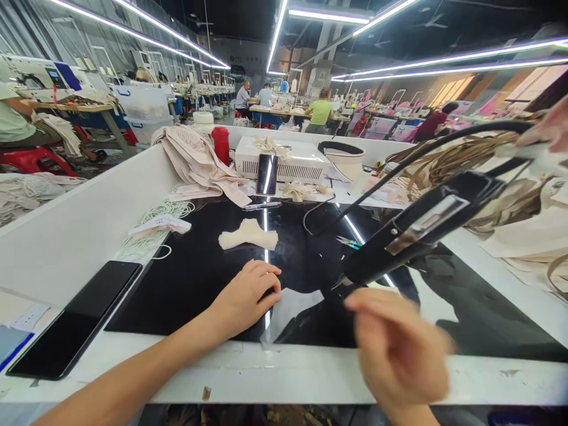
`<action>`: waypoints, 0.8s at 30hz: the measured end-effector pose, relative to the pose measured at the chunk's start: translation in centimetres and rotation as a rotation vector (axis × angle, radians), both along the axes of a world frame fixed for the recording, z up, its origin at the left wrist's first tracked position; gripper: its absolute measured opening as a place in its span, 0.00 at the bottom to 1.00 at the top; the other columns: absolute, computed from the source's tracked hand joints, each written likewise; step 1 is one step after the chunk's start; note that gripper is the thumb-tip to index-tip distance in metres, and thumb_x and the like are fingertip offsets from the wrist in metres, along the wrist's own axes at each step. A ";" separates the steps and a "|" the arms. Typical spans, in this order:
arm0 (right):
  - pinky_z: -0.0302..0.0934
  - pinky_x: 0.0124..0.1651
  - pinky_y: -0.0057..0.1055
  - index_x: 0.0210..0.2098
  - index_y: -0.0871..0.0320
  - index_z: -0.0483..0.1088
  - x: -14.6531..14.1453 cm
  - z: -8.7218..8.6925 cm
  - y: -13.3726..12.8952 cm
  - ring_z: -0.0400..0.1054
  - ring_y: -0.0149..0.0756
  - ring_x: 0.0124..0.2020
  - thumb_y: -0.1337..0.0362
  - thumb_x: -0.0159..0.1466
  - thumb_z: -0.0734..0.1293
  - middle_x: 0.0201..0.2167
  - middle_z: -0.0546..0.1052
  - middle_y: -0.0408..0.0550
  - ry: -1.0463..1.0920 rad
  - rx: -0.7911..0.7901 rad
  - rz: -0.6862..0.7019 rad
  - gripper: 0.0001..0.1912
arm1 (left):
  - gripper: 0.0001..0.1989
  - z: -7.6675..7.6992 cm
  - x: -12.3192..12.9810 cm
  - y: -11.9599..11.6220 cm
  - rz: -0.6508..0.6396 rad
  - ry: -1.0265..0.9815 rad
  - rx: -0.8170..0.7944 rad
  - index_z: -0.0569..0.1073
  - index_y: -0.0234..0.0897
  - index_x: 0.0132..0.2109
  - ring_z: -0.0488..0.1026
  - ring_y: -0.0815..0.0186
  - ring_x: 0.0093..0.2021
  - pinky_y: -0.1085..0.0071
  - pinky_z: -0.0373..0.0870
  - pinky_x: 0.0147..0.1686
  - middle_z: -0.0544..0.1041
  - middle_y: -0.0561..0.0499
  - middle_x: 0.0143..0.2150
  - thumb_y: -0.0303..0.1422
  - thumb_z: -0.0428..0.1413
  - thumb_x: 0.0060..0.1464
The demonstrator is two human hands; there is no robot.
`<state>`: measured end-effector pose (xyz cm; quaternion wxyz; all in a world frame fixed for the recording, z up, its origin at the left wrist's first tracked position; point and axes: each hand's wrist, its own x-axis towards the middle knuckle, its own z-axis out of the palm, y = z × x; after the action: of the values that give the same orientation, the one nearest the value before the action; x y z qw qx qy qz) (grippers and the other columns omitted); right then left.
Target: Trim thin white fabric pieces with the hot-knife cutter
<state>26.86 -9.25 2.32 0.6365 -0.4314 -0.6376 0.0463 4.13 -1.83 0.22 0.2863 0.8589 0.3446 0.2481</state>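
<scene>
My left hand (248, 296) lies on the black glossy sheet (199, 284), fingers loosely bent, at the edge of a thin translucent white piece (297, 305). To the right, my right hand (399, 343) is raised and blurred. Its fingers are curled with thumb and forefinger together; what they hold, if anything, cannot be made out. Just above it, a black pen-like tool (390, 248) with a metal tip slants down toward the sheet, a cable running from its upper end. Beyond my left hand sits a cream padded fabric piece (248, 235).
Small scissors (349, 242) lie near the tool. A large black phone (75, 319) is at the left; another phone (267, 174) leans on a white vented box (284, 160). Cream fabric (195, 154), pale green cord (155, 228) and brown strips (448, 157) border the sheet. People sit at sewing tables behind.
</scene>
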 end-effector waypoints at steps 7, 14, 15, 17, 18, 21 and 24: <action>0.76 0.45 0.40 0.54 0.51 0.71 -1.3 -2.1 2.7 0.80 0.43 0.46 0.61 0.74 0.63 0.46 0.84 0.50 -0.575 -0.194 0.134 0.10 | 0.05 0.6 0.0 0.0 0.089 -0.140 -0.165 0.73 0.40 0.39 0.75 0.61 0.44 0.63 0.71 0.49 0.80 0.51 0.42 0.32 0.55 0.65; 0.71 0.36 0.31 0.38 0.52 0.75 -2.2 -1.0 5.8 0.76 0.37 0.32 0.56 0.74 0.63 0.32 0.80 0.43 -0.320 -0.429 0.214 0.11 | 0.08 1.9 -1.0 2.5 0.175 -0.279 -0.360 0.67 0.39 0.38 0.74 0.68 0.29 0.72 0.67 0.31 0.79 0.54 0.31 0.39 0.54 0.63; 0.71 0.38 0.31 0.38 0.52 0.75 -2.6 -0.8 6.5 0.77 0.37 0.34 0.57 0.73 0.64 0.33 0.81 0.44 -0.308 -0.414 0.202 0.11 | 0.09 2.1 -1.2 3.0 0.182 -0.297 -0.378 0.67 0.39 0.39 0.76 0.68 0.29 0.73 0.68 0.31 0.79 0.54 0.32 0.40 0.54 0.63; 0.71 0.40 0.33 0.39 0.54 0.76 -3.5 -0.5 8.3 0.77 0.39 0.36 0.56 0.73 0.64 0.35 0.81 0.46 -0.296 -0.390 0.175 0.12 | 0.10 2.4 -1.6 4.0 0.210 -0.322 -0.382 0.66 0.40 0.42 0.78 0.67 0.31 0.73 0.70 0.32 0.80 0.53 0.33 0.40 0.56 0.61; 0.71 0.41 0.34 0.39 0.54 0.76 -3.9 -0.5 9.2 0.77 0.40 0.36 0.56 0.73 0.64 0.35 0.82 0.47 -0.293 -0.380 0.163 0.12 | 0.11 2.5 -1.8 4.6 0.236 -0.328 -0.367 0.65 0.40 0.44 0.79 0.66 0.31 0.72 0.71 0.33 0.79 0.54 0.33 0.40 0.56 0.61; 0.70 0.41 0.35 0.40 0.55 0.77 -5.1 -0.5 12.0 0.76 0.40 0.36 0.57 0.73 0.63 0.36 0.82 0.48 -0.316 -0.358 0.131 0.13 | 0.11 2.8 -2.5 6.5 0.337 -0.308 -0.276 0.65 0.41 0.48 0.77 0.67 0.28 0.71 0.72 0.32 0.76 0.55 0.33 0.39 0.54 0.62; 0.69 0.41 0.36 0.40 0.55 0.78 -6.0 -0.7 14.1 0.75 0.40 0.36 0.58 0.73 0.61 0.36 0.82 0.49 -0.381 -0.353 0.096 0.14 | 0.09 3.1 -3.1 8.1 0.425 -0.208 -0.135 0.66 0.41 0.47 0.76 0.65 0.30 0.69 0.72 0.33 0.75 0.55 0.34 0.37 0.54 0.63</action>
<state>20.87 4.89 1.60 0.4169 -0.5059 -0.7479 0.1047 1.05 6.32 3.31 0.3185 0.7159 0.5018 0.3663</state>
